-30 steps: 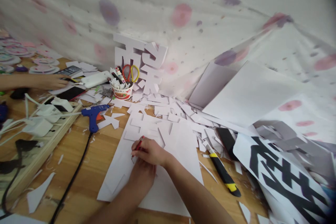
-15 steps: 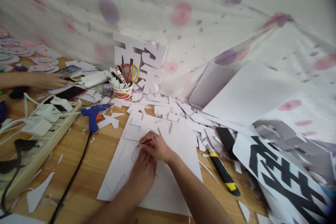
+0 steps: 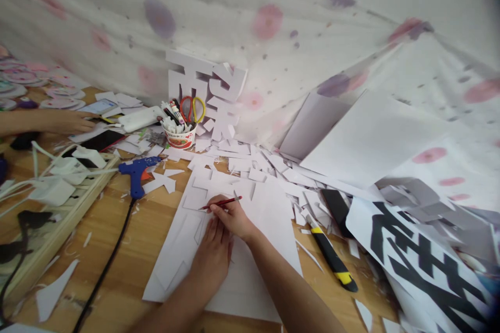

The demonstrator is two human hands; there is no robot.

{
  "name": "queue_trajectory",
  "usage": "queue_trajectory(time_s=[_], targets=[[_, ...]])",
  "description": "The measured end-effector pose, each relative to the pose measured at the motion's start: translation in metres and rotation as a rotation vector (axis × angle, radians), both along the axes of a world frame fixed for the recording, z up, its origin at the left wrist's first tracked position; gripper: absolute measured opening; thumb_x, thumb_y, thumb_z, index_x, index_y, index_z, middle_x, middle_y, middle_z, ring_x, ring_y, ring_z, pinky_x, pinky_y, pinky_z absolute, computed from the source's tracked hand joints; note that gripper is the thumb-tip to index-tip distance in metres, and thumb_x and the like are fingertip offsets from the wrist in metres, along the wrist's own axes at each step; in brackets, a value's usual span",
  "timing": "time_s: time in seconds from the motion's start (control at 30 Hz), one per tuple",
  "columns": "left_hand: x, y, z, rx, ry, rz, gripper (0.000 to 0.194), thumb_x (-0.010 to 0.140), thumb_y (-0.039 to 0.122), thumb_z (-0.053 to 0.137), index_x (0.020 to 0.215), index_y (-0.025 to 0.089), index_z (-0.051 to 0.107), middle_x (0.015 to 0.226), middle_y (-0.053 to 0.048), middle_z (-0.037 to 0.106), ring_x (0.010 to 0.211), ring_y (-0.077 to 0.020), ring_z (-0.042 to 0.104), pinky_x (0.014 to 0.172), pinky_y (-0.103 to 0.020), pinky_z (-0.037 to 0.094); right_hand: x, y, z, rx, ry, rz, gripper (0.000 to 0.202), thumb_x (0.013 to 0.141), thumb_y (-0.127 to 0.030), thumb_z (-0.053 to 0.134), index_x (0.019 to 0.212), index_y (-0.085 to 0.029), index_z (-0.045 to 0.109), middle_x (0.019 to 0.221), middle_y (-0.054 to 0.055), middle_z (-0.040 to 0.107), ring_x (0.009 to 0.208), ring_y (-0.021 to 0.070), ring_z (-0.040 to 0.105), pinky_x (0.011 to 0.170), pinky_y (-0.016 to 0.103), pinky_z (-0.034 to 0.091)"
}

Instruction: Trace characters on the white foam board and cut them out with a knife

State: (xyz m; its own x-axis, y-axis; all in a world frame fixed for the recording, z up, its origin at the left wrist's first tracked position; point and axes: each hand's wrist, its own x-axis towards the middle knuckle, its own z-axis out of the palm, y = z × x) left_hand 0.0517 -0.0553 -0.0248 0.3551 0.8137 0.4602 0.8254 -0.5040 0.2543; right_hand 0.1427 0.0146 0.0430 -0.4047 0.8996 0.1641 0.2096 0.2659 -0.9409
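2 hands [image 3: 222,234], 1 red pencil [image 3: 221,203], 1 white sheet [image 3: 269,213].

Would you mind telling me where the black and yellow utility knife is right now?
In the head view the utility knife lies on the wooden table, right of the white sheet and of the right hand holding the red pencil.

Wooden tabletop [image 3: 128,250] with a pale grain, strewn with white paper offcuts [image 3: 250,161], white cloth with pink and purple dots [image 3: 242,15] draped behind as a backdrop and spilled over the right side, soft even daylight, no hard shadows cast.
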Motion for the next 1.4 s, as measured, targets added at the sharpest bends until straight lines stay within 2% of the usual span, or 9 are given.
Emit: queue_trajectory(time_s=[0.2, 0.37, 0.53, 0.67, 0.8, 0.9, 1.07, 1.23, 1.4], targets=[[0.000, 0.000, 0.003, 0.012, 0.015, -0.002, 0.043, 0.085, 0.021, 0.033, 0.125, 0.006, 0.039, 0.126, -0.021, 0.048, 0.123, -0.0282, 0.039, 0.095, -0.048, 0.041, -0.004, 0.013, -0.008, -0.126, 0.165, -0.059, 0.031, 0.081, -0.049, 0.049, 0.085, -0.018, 0.056, 0.075, 0.003, 0.060, 0.065, 0.0125, 0.053, 0.062, 0.027, 0.044], [-0.001, 0.000, 0.003, 0.020, 0.020, 0.006, 0.044, 0.085, 0.022, 0.033, 0.126, 0.006, 0.038, 0.126, -0.020, 0.049, 0.122, -0.0276, 0.040, 0.095, -0.046, 0.042, -0.001, 0.021, -0.010, -0.209, 0.250, -0.047, 0.033, 0.078, -0.051, 0.051, 0.085, -0.019, 0.054, 0.075, 0.003, 0.061, 0.071, 0.0137, 0.056, 0.069, 0.029, 0.044], [-0.004, 0.001, 0.005, -0.014, -0.004, -0.021, 0.044, 0.084, 0.023, 0.035, 0.126, 0.007, 0.038, 0.127, -0.019, 0.048, 0.122, -0.0274, 0.041, 0.096, -0.047, 0.041, -0.003, 0.019, -0.013, -0.188, 0.250, -0.010, 0.034, 0.078, -0.052, 0.052, 0.084, -0.018, 0.054, 0.073, 0.002, 0.061, 0.073, 0.0146, 0.057, 0.072, 0.029, 0.044], [-0.008, 0.000, 0.015, -0.066, 0.017, -0.072, 0.047, 0.082, 0.020, 0.037, 0.127, 0.007, 0.037, 0.129, -0.019, 0.046, 0.124, -0.0277, 0.037, 0.094, -0.046, 0.043, -0.006, 0.017, -0.018, -0.153, 0.217, -0.016, 0.036, 0.079, -0.053, 0.049, 0.086, -0.018, 0.053, 0.076, 0.003, 0.061, 0.076, 0.0153, 0.056, 0.072, 0.030, 0.043], [-0.018, -0.003, 0.025, -0.036, 0.040, -0.116, 0.046, 0.081, 0.022, 0.040, 0.126, 0.011, 0.039, 0.131, -0.016, 0.045, 0.126, -0.0274, 0.034, 0.096, -0.045, 0.040, -0.006, 0.017, -0.020, -0.145, 0.261, -0.010, 0.033, 0.080, -0.050, 0.050, 0.087, -0.018, 0.053, 0.076, 0.003, 0.061, 0.074, 0.0146, 0.055, 0.070, 0.029, 0.042], [-0.031, -0.009, 0.028, 0.013, 0.056, -0.044, 0.047, 0.082, 0.033, 0.043, 0.124, 0.013, 0.043, 0.135, -0.016, 0.040, 0.126, -0.0296, 0.033, 0.098, -0.047, 0.037, -0.005, 0.017, -0.019, -0.142, 0.295, 0.010, 0.032, 0.080, -0.050, 0.052, 0.086, -0.019, 0.054, 0.075, 0.002, 0.060, 0.071, 0.0141, 0.054, 0.068, 0.028, 0.042], [-0.048, -0.020, 0.022, 0.028, 0.087, 0.131, 0.064, 0.077, 0.052, 0.047, 0.124, 0.009, 0.044, 0.135, -0.022, 0.035, 0.125, -0.0342, 0.032, 0.097, -0.047, 0.037, -0.006, 0.016, -0.017, -0.134, 0.290, 0.017, 0.031, 0.080, -0.050, 0.052, 0.085, -0.020, 0.055, 0.074, 0.001, 0.060, 0.073, 0.0148, 0.055, 0.071, 0.029, 0.042], [-0.048, -0.022, 0.015, 0.039, 0.089, 0.150, 0.067, 0.079, 0.053, 0.044, 0.125, 0.005, 0.042, 0.136, -0.024, 0.034, 0.126, -0.0345, 0.029, 0.096, -0.046, 0.037, -0.007, 0.015, -0.017, -0.130, 0.300, 0.029, 0.028, 0.081, -0.047, 0.052, 0.085, -0.020, 0.056, 0.073, 0.001, 0.060, 0.074, 0.0146, 0.055, 0.075, 0.030, 0.041], [-0.047, -0.022, 0.016, 0.035, 0.093, 0.146, 0.068, 0.078, 0.052, 0.045, 0.129, 0.006, 0.038, 0.137, -0.023, 0.032, 0.128, -0.0340, 0.027, 0.097, -0.046, 0.035, -0.007, 0.015, -0.015, -0.152, 0.313, 0.052, 0.028, 0.079, -0.047, 0.054, 0.082, -0.019, 0.056, 0.071, 0.001, 0.060, 0.074, 0.0148, 0.057, 0.079, 0.032, 0.042]])
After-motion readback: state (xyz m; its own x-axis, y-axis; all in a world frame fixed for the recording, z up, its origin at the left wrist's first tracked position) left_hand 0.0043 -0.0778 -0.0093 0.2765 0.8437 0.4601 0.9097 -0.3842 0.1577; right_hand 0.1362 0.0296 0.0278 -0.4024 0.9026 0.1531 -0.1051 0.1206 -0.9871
